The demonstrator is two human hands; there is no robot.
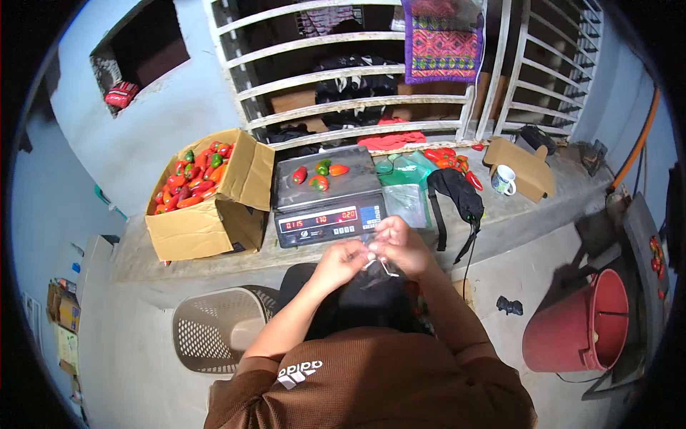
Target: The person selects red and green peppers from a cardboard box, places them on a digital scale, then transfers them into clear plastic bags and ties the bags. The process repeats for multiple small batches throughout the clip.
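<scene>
Both of my hands meet in front of the digital scale (324, 191), pinching a small clear plastic bag (374, 266). My left hand (345, 259) grips it from the lower left, and my right hand (393, 243) holds it from the right, fingers curled. Several peppers (319, 183), red, orange and green, lie on the scale's dark pan, above a lit display. To its left stands an open cardboard box (229, 219) full of mostly red peppers. Right of the scale are green and clear plastic bags (404, 201).
The concrete ledge (522, 214) also holds more peppers (450, 161), a black pouch (457, 196), a mug (504, 180) and flattened cardboard (529, 171), below a barred window (350, 100). A beige basket (204, 332) sits low left, a red bucket (556, 334) low right.
</scene>
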